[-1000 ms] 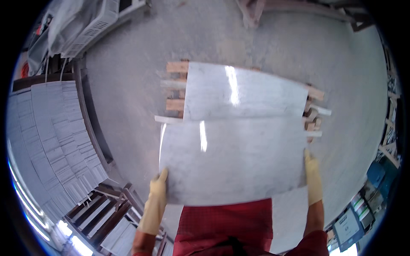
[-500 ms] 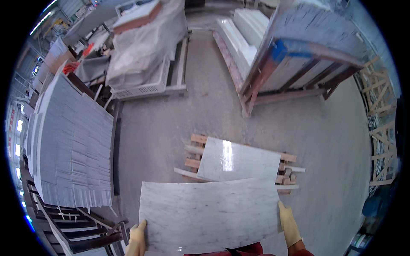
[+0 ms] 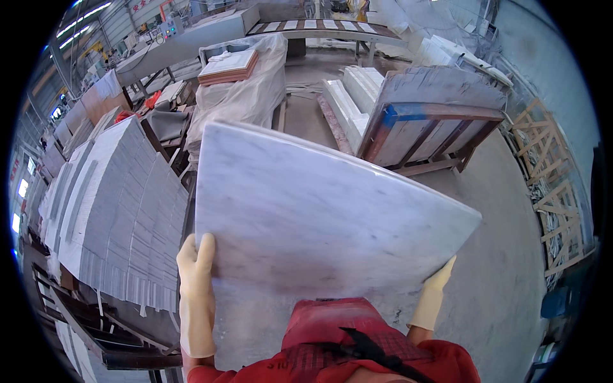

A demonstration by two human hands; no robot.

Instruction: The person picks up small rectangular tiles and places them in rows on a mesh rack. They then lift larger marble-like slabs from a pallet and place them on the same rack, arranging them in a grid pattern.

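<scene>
Marble slab: a pale, grey-veined polished marble slab (image 3: 325,210) is held up in front of the person's body, its broad face toward the wearer, its far edge slanting in view from high on the left to lower on the right

Left hand: the left hand (image 3: 196,258), in a cream rubber glove (image 3: 198,319), grasps the slab at its lower left corner, one digit lapping over the face

Right hand: the right hand (image 3: 437,281), gloved alike, grasps the lower right edge; what its fingers do underneath is hidden

Red apron: the slab's near edge is just beyond the red apron (image 3: 332,313); whether they touch, I cannot tell

Surroundings: a stack of thin grey-white slabs (image 3: 131,223) on the left, a steel A-frame rack (image 3: 440,124) ahead to the right, wooden lattice crates (image 3: 552,182) along the right side, concrete floor (image 3: 498,249) between

Step in hand: judging by the two-handed hold, the slab is being carried or turned in the air

Next move: it would call for both hands keeping their grip together, with corners clear of the stack and rack
</scene>
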